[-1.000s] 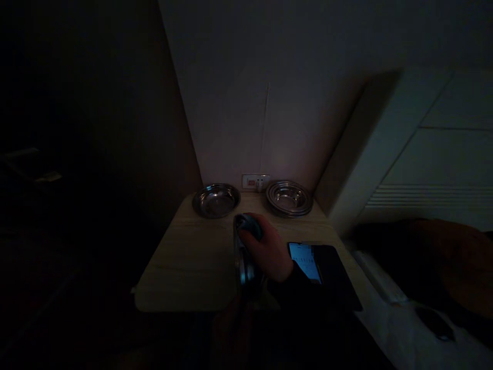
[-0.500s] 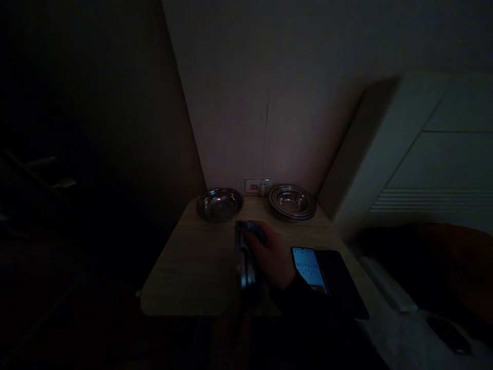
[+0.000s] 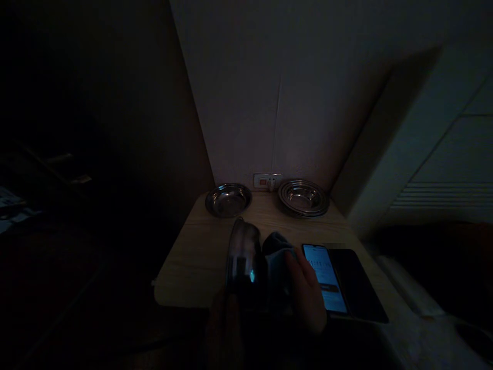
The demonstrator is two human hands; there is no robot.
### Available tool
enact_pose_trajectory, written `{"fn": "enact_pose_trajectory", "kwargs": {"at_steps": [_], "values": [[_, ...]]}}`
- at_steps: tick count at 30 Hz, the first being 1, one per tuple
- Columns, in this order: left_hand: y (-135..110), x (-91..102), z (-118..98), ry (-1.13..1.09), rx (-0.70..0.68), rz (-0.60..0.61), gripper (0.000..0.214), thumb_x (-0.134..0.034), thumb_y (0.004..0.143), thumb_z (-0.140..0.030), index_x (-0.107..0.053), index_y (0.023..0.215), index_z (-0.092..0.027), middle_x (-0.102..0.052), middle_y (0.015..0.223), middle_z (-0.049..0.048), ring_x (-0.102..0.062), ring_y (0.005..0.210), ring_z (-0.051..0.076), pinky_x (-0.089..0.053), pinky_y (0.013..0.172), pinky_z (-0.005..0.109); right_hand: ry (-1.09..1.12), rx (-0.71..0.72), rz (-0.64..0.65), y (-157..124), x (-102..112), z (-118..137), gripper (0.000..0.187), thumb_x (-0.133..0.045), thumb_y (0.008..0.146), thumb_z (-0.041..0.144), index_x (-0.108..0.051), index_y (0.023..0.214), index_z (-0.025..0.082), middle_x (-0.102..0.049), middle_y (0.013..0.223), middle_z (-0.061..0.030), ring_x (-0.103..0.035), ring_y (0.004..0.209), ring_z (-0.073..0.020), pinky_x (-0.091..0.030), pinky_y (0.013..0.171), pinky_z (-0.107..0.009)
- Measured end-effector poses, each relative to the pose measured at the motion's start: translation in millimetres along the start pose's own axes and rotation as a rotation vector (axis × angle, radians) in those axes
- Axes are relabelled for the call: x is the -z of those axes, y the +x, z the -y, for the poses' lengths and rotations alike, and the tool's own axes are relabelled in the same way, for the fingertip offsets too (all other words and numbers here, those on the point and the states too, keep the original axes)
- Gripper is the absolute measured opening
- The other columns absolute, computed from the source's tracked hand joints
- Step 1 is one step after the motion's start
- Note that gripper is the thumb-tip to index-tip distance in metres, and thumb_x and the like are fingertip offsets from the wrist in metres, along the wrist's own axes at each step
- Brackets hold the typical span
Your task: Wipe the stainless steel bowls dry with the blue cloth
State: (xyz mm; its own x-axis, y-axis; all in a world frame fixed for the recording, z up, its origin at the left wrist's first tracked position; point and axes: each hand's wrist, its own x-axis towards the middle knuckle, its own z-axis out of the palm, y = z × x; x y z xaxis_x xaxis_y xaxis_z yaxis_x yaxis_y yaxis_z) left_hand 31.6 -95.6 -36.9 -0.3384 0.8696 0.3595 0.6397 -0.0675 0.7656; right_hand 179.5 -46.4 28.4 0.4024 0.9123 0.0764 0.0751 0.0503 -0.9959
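My left hand [image 3: 224, 326], dim at the lower edge of the table, grips a shiny metal bowl [image 3: 242, 252] by its near rim. The bowl is tipped up on its side, its rounded underside facing right. In my right hand [image 3: 309, 293] is a bluish-grey cloth [image 3: 278, 259], bunched between the fingers just right of the bowl. Shadow hides whether the cloth touches the metal. A single metal dish [image 3: 228, 200] lies at the back left of the table, and a stack of metal dishes [image 3: 303, 199] at the back right.
The small wooden table [image 3: 188, 262] stands against a wall with a socket [image 3: 267, 181]. Near the right edge lies a lit phone [image 3: 327, 280] in an open dark case [image 3: 360, 282]. A pale panel [image 3: 393, 139] rises on the right. The room is very dark.
My right hand has moved right and toward me with the cloth, away from the bowl's far rim. The bowl has turned to show more of its underside. The view has shifted slightly left.
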Motion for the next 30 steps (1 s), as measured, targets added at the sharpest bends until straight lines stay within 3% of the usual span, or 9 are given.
{"fn": "enact_pose_trajectory", "kwargs": {"at_steps": [5,9,14,19,23,27,30], "values": [[0.4,6.2,-1.3,0.085,-0.184,-0.038,0.032,-0.046,0.080,-0.026,-0.064,0.105,-0.018,-0.057,0.124,0.0112,-0.047,0.120,0.029,-0.034,0.104,0.044,-0.011,0.003,0.036,-10.1,0.1,-1.7,0.040,-0.045,0.085,0.050,-0.060,0.114,0.025,-0.064,0.114,-0.0044,-0.057,0.107,-0.0231,-0.045,0.093,-0.037],[7.6,10.3,-10.2,0.066,-0.149,-0.038,0.033,-0.046,0.079,-0.030,-0.063,0.105,-0.020,-0.057,0.124,0.0108,-0.049,0.118,0.030,-0.038,0.100,0.046,-0.003,0.061,0.156,-16.1,-4.3,2.7,0.039,-0.042,0.088,0.045,-0.055,0.120,0.026,-0.059,0.122,-0.0034,-0.052,0.115,-0.0214,-0.041,0.098,-0.036],[24.3,16.1,-14.9,0.032,-0.141,0.012,0.031,-0.045,0.079,-0.033,-0.066,0.098,-0.021,-0.058,0.122,0.0090,-0.043,0.124,0.028,-0.035,0.103,0.044,-0.053,0.136,0.204,-28.7,-4.5,0.4,0.040,-0.040,0.090,0.037,-0.046,0.128,0.029,-0.048,0.134,-0.0018,-0.041,0.125,-0.0207,-0.031,0.106,-0.040],[28.4,22.5,-11.6,0.010,-0.078,0.132,0.032,-0.052,0.074,-0.041,-0.068,0.097,-0.025,-0.068,0.105,0.0066,-0.057,0.108,0.027,-0.047,0.092,0.038,-0.136,0.245,0.265,-45.0,-5.7,-7.5,0.046,-0.041,0.090,0.028,-0.035,0.136,0.033,-0.036,0.143,0.0008,-0.031,0.131,-0.0200,-0.027,0.108,-0.042],[17.7,16.6,-16.2,-0.048,-0.008,0.082,0.029,-0.052,0.075,-0.042,-0.070,0.088,-0.024,-0.067,0.108,0.0068,-0.057,0.109,0.027,-0.046,0.093,0.038,-0.172,0.305,0.214,-27.4,-18.2,1.7,0.053,-0.045,0.088,0.026,-0.030,0.139,0.032,-0.029,0.146,0.0017,-0.025,0.134,-0.0192,-0.024,0.110,-0.042],[21.4,12.2,-26.2,-0.100,0.080,0.143,0.032,-0.051,0.076,-0.040,-0.070,0.093,-0.020,-0.068,0.104,0.0077,-0.063,0.098,0.026,-0.052,0.083,0.035,-0.106,0.282,0.238,5.6,-28.2,18.4,0.045,-0.044,0.087,0.028,-0.044,0.132,0.023,-0.044,0.137,-0.0041,-0.035,0.129,-0.0196,-0.024,0.110,-0.042],[29.7,12.6,-30.8,-0.106,0.179,0.183,0.034,-0.050,0.078,-0.041,-0.070,0.094,-0.018,-0.071,0.095,0.0082,-0.067,0.087,0.025,-0.055,0.073,0.033,-0.053,0.246,0.231,6.8,-27.1,21.3,0.046,-0.044,0.087,0.028,-0.042,0.133,0.024,-0.042,0.138,-0.0029,-0.035,0.129,-0.0193,-0.024,0.110,-0.042]]}}
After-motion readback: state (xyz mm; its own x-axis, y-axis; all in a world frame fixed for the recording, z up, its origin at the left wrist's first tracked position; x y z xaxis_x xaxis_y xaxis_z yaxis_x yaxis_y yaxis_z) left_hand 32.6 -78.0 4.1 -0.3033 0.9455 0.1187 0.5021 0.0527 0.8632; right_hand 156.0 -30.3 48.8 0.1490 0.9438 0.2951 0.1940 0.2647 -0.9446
